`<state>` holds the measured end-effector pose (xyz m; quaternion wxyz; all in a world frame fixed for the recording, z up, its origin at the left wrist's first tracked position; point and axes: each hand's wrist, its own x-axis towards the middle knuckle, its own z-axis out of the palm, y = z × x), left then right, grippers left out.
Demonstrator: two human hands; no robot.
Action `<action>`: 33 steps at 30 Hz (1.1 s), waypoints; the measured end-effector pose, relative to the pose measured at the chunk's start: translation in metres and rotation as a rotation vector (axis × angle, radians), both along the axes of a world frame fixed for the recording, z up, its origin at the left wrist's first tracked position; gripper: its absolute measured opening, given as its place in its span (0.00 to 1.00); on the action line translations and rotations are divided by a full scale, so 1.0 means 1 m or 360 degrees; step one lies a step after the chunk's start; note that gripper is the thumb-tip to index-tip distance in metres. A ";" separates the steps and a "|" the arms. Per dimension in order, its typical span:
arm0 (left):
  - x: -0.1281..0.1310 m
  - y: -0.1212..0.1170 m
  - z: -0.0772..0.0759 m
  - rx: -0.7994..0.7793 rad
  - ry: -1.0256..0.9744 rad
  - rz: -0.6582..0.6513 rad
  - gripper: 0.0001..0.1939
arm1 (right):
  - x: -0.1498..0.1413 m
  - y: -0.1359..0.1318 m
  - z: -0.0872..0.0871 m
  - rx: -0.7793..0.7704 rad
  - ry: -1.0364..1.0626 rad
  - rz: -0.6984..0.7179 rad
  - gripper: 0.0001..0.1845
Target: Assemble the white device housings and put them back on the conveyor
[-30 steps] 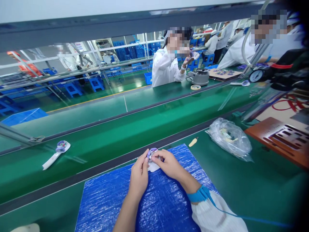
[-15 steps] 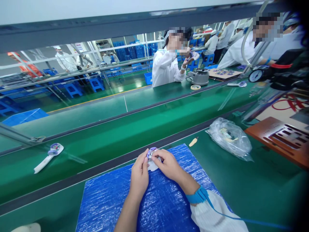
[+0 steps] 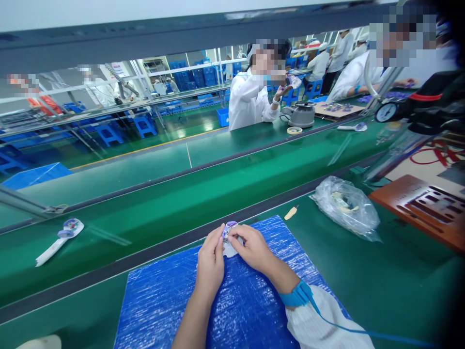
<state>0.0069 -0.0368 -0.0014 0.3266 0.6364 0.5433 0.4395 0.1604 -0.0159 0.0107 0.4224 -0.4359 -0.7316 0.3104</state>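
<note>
Between my two hands, over the far edge of a blue film-wrapped mat (image 3: 250, 310), is a small white and purple plastic part (image 3: 229, 250) with fine dark lines in its round end. My left hand (image 3: 210, 257) is closed around its left side. The fingers of my right hand (image 3: 251, 246) are pinched together on its round end, and the fingertips hide what they touch. A blue strap circles my right wrist.
A green conveyor belt (image 3: 152, 213) crosses ahead, carrying a white-handled piece with a purple round head (image 3: 58, 242). To the right lie a small yellowish-handled tool (image 3: 291, 212), a clear plastic bag (image 3: 345, 208) and an orange-brown slotted plate (image 3: 417, 208). A co-worker (image 3: 250, 97) sits across.
The white-handled piece on the belt has slid left, and a farther one at the right has shifted slightly left. My hands stay almost still. A co-worker's hand at the right has moved.
</note>
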 end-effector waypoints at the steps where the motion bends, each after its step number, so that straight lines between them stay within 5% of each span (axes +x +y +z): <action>1: 0.000 0.000 0.000 0.0007 0.0012 -0.0004 0.19 | 0.000 0.000 0.000 -0.0005 0.0007 0.0003 0.07; 16: 0.001 0.001 0.007 -0.0016 -0.0071 0.0144 0.18 | -0.010 0.002 -0.005 -0.0042 0.0331 -0.0163 0.06; 21: -0.017 0.057 0.035 0.0135 -0.0050 0.0523 0.19 | -0.006 0.011 -0.009 -0.0028 0.0554 -0.0507 0.08; 25: -0.038 0.124 0.045 0.0193 -0.0024 0.0708 0.18 | -0.003 0.014 -0.017 -0.0157 0.0426 -0.0426 0.08; 27: -0.039 0.140 0.046 0.0178 -0.0039 0.0753 0.17 | -0.003 0.014 -0.018 -0.0191 0.0349 -0.0383 0.08; 30: -0.015 0.117 0.043 0.0201 -0.0082 0.0773 0.15 | -0.003 0.014 -0.016 -0.0222 0.0322 -0.0375 0.10; 33: 0.035 0.049 0.031 0.0184 -0.0158 0.0552 0.15 | -0.001 0.018 -0.015 -0.0280 0.0420 -0.0347 0.11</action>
